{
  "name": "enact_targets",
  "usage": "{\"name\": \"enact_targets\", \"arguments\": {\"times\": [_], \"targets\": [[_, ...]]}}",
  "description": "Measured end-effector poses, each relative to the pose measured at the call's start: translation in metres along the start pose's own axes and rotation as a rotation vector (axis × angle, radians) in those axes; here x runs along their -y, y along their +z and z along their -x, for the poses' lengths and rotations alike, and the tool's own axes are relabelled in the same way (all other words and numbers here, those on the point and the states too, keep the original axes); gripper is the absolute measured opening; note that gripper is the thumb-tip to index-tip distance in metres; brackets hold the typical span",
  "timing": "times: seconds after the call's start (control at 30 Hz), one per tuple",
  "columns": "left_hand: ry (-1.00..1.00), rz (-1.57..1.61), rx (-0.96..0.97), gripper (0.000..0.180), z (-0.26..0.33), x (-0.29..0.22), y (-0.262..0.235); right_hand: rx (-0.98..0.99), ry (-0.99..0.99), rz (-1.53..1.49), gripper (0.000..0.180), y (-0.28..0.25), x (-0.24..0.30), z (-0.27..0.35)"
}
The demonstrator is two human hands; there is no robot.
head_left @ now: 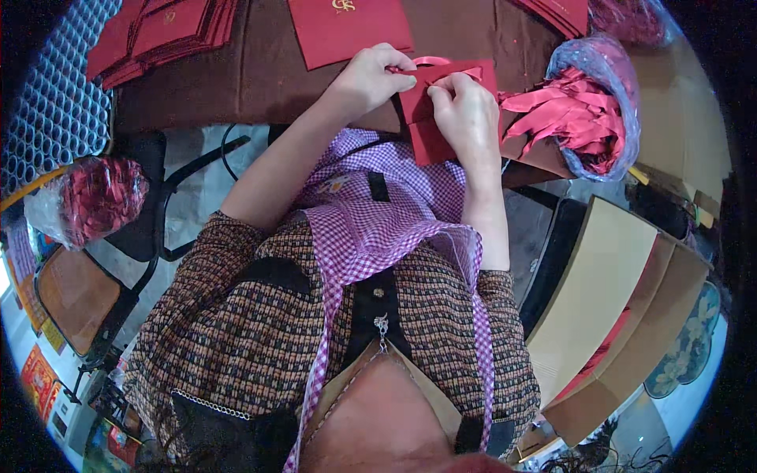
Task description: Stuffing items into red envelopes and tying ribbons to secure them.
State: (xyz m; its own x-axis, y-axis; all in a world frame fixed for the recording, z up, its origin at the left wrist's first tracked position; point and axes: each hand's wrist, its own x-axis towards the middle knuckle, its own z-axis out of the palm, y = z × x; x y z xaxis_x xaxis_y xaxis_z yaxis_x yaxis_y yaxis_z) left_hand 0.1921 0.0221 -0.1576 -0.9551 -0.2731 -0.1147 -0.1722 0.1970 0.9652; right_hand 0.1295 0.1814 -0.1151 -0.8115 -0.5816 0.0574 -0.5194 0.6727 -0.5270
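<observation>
A red card sleeve or flat paper bag [428, 142] lies at the near edge of the brown-covered table, its lower part reaching over the edge. A loop of shiny red ribbon [432, 61] curves above its top. At the sleeve's upper left, my left hand [371, 77] pinches the ribbon between thumb and fingertips. My right hand [467, 114] rests over the sleeve's right part, fingers bent and closed around ribbon near the top; the fingertips are partly hidden. Just beyond my left hand lies a larger red folder [347, 35] with a gold mark.
A clear plastic bag [631, 118] spilling red ribbons [579, 110] sits right of my right hand. Stacked red folders [169, 35] lie far left, more [560, 12] far right. A wrapped red bundle [102, 197] is at left. An open cardboard box [591, 292] stands below right.
</observation>
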Motion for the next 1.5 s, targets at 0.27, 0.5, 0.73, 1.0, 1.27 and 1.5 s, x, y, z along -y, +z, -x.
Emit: {"name": "enact_targets", "arguments": {"times": [0.27, 0.5, 0.73, 1.0, 1.27, 1.5], "targets": [[0.017, -0.052, 0.003, 0.022, 0.0, -0.001, 0.0, -0.024, -0.024, -0.009, 0.019, 0.002, 0.004, 0.0], [0.127, -0.073, -0.042, 0.018, 0.001, 0.002, 0.006, -0.076, -0.147, 0.237, 0.017, 0.008, 0.011, -0.001], [0.296, -0.135, -0.112, 0.015, -0.001, 0.011, 0.014, -0.118, -0.156, 0.173, 0.014, 0.014, 0.004, -0.004], [0.201, -0.177, -0.149, 0.013, 0.005, -0.005, 0.015, -0.084, -0.087, -0.116, 0.022, -0.005, 0.002, 0.003], [0.422, -0.179, 0.067, 0.012, 0.005, -0.007, -0.003, -0.015, -0.273, 0.057, 0.017, -0.02, -0.006, 0.005], [0.281, -0.284, 0.312, 0.019, -0.009, -0.028, -0.014, 0.08, -0.217, 0.031, 0.016, -0.025, -0.009, 0.007]]}}
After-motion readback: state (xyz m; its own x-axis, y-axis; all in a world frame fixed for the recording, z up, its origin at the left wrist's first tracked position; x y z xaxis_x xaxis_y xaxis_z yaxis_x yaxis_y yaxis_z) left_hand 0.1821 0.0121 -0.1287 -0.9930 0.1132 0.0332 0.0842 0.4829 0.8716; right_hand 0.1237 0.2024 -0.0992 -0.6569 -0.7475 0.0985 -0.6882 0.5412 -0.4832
